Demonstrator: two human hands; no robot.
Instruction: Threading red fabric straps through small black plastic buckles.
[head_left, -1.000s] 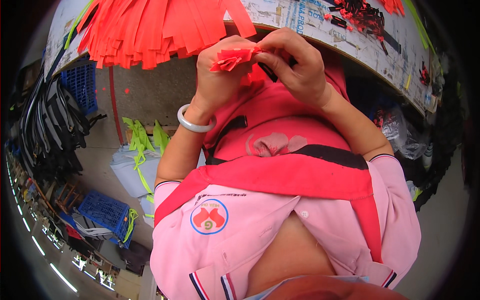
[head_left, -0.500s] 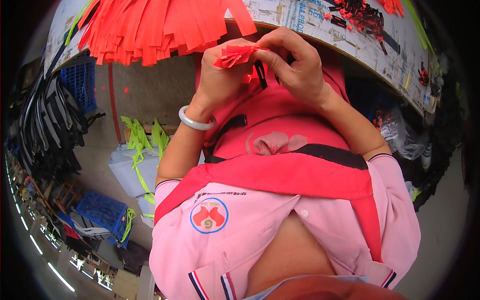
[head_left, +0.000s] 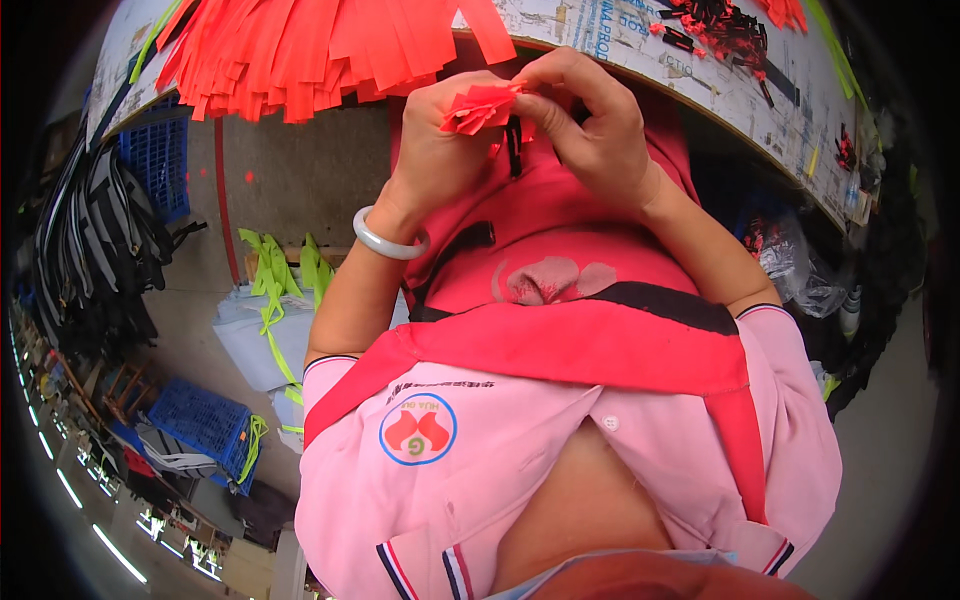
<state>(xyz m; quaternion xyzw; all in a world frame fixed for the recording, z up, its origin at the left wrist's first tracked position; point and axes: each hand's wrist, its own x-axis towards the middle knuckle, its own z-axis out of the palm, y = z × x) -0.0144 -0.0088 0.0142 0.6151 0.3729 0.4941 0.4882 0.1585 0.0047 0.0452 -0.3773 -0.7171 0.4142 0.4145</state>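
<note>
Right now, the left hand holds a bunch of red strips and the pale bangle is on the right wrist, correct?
Not quite: the head view shows the pale bangle on the left wrist. The left hand does hold the bunch of red strips.

the light is bright and even; edges bend toward black corners.

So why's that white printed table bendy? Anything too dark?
In the head view, the fisheye lens curves the white printed table; the picture's rim is black; the space underneath is shadowy; the bare left hand, bare right hand and bunch of flat red strips look well lit.
</note>
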